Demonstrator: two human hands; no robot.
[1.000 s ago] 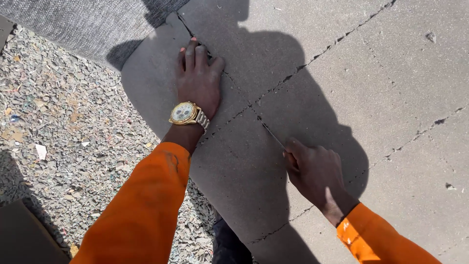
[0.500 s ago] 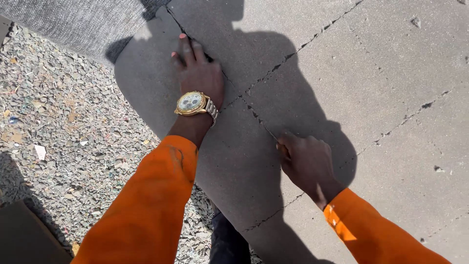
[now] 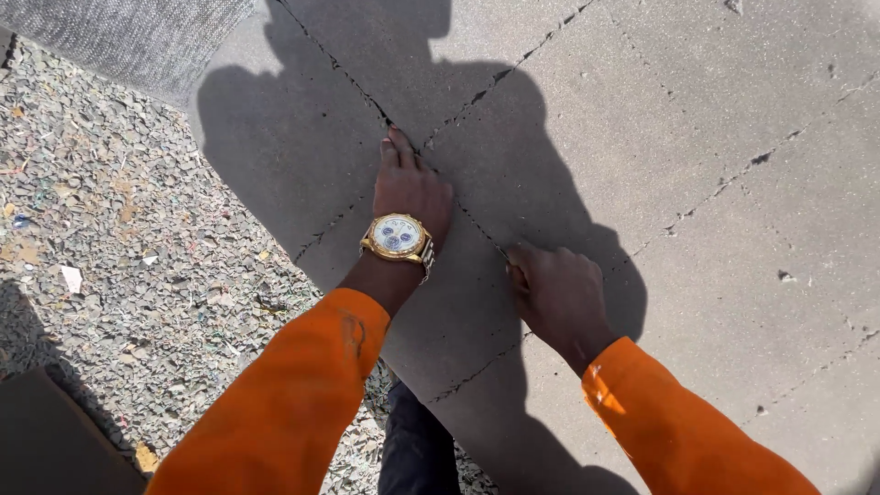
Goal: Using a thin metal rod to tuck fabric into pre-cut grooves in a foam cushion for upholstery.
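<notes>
My left hand (image 3: 412, 188) lies flat on a grey sheet (image 3: 302, 147), fingertips at the point where several dark seams cross. A gold watch (image 3: 397, 236) sits on its wrist. My right hand (image 3: 559, 298) is curled into a fist on the sheet just right of the left wrist. Its knuckles rest at the end of a thin dark cut line (image 3: 478, 227) running between the two hands. The fist closes on a thin tool that is hidden now. Both arms wear orange sleeves, and my shadow covers the hands.
Grey sheets (image 3: 715, 110) with dotted seams fill the right and top. Loose gravel with litter (image 3: 119, 229) lies to the left. A ribbed grey mat (image 3: 119, 37) sits at the top left, a dark board (image 3: 46, 440) at the bottom left, and my dark trouser leg (image 3: 417, 449) below.
My right hand has slid up along the cut line toward my left hand. The thin blade that stuck out of the fist a second ago is now hidden.
</notes>
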